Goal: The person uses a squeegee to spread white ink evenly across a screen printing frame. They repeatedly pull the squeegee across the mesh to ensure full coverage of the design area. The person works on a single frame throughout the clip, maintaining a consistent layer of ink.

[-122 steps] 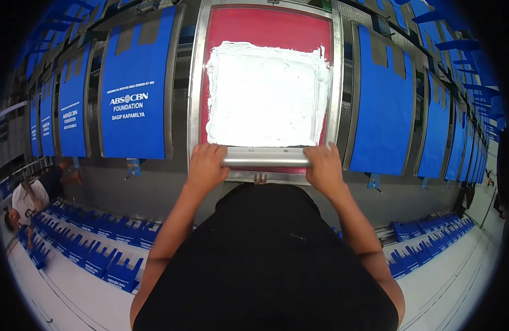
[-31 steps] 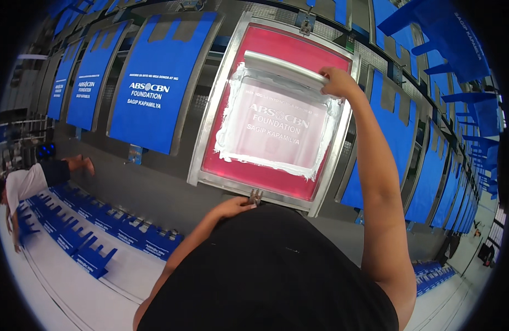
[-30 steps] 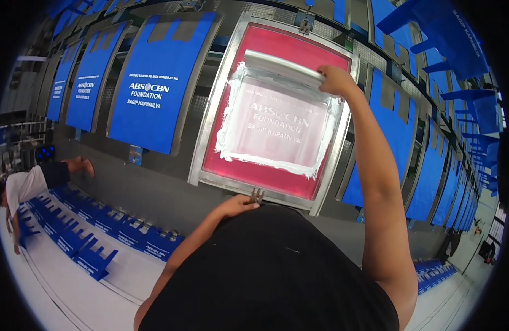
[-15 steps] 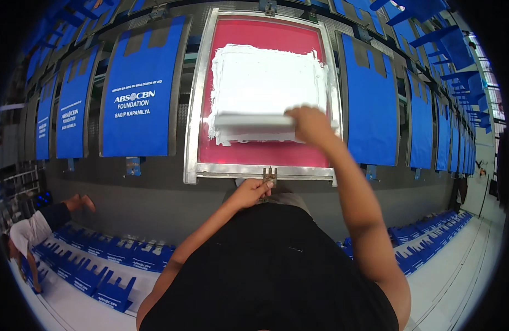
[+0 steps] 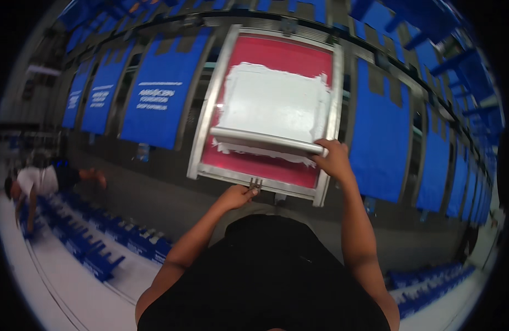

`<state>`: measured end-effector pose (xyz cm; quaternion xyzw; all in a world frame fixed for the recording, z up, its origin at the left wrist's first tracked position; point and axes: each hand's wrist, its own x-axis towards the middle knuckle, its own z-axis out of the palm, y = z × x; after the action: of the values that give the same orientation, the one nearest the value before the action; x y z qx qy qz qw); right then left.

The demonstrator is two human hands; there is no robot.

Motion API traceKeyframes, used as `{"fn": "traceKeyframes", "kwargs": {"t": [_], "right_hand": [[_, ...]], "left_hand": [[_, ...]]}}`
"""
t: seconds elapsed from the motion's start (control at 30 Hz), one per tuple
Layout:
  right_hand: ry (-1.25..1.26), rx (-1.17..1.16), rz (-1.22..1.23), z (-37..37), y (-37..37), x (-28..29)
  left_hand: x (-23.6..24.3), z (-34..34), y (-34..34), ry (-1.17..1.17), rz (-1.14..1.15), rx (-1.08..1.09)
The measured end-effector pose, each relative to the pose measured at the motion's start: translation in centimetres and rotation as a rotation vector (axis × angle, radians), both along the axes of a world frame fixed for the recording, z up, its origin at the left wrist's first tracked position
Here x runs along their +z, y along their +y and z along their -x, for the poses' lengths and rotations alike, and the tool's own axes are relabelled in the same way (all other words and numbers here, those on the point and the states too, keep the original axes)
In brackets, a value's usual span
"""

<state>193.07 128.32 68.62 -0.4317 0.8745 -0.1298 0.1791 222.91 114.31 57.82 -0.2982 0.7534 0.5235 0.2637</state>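
Observation:
A screen-printing frame (image 5: 208, 118) with silver metal sides and red mesh (image 5: 282, 47) lies in front of me. White ink (image 5: 268, 99) covers most of the mesh in a ragged-edged block. Across the nearer part of the ink lies a long metal-coloured squeegee (image 5: 260, 139). My right hand (image 5: 334, 159) is closed round its right end, by the frame's right side. At the frame's near edge, my left hand (image 5: 235, 197) pinches a small pronged metal bracket (image 5: 256, 183). What lies under the frame is hidden.
Blue bags lie flat on boards at the left (image 5: 165, 88) and right (image 5: 380, 132) of the frame. More blue bags (image 5: 425, 22) hang at the upper right. Blue bags (image 5: 94, 254) stand in rows on the floor behind. A person (image 5: 39, 185) bends over them at far left.
My view has turned, so the frame appears lower and tilted. The squeegee, blurred before, now shows sharply, slightly nearer to me on the mesh. Both hands keep their holds.

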Motion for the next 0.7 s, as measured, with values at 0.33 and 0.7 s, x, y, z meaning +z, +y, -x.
{"fn": "traceKeyframes", "kwargs": {"t": [0.33, 0.7], "right_hand": [[-0.818, -0.497, 0.428, 3.4, -1.6, -6.9], [-0.788, -0.542, 0.471, 5.7, 6.3, 0.1]], "left_hand": [[-0.7, 1.7, -17.7, 0.265, 0.766, 0.694], [1.5, 2.7, -9.2, 0.488, 0.263, 0.818]]}}
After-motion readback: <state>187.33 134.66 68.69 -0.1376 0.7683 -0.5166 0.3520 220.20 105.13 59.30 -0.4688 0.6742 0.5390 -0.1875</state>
